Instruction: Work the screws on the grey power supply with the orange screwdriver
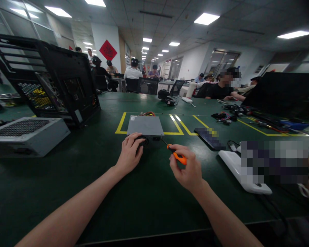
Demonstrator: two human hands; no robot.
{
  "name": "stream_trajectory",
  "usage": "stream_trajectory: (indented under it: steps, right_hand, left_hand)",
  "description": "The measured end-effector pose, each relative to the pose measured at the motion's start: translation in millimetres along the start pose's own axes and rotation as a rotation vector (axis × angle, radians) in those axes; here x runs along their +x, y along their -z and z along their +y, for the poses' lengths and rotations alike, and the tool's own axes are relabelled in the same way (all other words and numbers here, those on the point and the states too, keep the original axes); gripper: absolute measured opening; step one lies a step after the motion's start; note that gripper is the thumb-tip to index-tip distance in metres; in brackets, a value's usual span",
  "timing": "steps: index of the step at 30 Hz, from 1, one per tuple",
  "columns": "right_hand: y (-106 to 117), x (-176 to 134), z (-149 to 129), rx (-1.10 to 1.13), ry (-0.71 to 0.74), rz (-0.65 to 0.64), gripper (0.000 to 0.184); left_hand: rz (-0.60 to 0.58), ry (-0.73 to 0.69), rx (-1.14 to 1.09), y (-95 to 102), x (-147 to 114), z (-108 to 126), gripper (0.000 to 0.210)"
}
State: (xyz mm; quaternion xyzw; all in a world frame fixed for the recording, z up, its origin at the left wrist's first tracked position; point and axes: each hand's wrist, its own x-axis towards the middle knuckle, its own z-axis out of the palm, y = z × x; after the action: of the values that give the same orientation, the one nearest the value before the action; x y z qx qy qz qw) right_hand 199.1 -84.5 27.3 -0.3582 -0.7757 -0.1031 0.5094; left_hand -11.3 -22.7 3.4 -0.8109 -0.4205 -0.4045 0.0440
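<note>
Holding orange screwdriver (180,158) — right fingers (188,153); left fingers (132,140) at grey box (145,125).

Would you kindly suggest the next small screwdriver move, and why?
Probably check that the orange-handled screwdriver is seated before turning it: the right hand aims it at the near right corner of the gray metal box, but whether it engages anything there is too small to see. The left hand, at the box's near edge, seems placed to steady it.
</note>
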Motion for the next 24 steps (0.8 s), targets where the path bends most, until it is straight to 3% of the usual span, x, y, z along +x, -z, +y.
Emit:
stream_trajectory:
  steps: [7, 12, 15, 17, 21, 24]
  right_hand:
    - [7, 2, -6, 0.038, 0.017, -0.104, 0.009]
    - [7, 2, -8, 0.158, -0.147, -0.105, 0.021]
    - [8, 3, -9, 0.158, -0.170, -0.092, 0.011]
    - [10, 4, -11, 0.120, -0.148, -0.149, 0.007]
    - [10, 5, -13, 0.073, -0.110, -0.255, 0.014]
    - [8, 3, -13, 0.171, -0.233, -0.263, 0.010]
  left_hand:
    - [0.023, -0.003, 0.007, -3.2, 0, -1, 0.028]
    - [0.012, 0.013, -0.004, -0.4, 0, 1, 0.028]
    - [0.007, 0.006, -0.008, 0.8, 1, 1, 0.028]
    - [0.009, 0.003, -0.004, 0.8, 1, 1, 0.028]
    - [0.011, 0.006, 0.001, 0.1, 0, 0, 0.028]
    - [0.002, 0.007, -0.001, 0.5, 0, 1, 0.028]
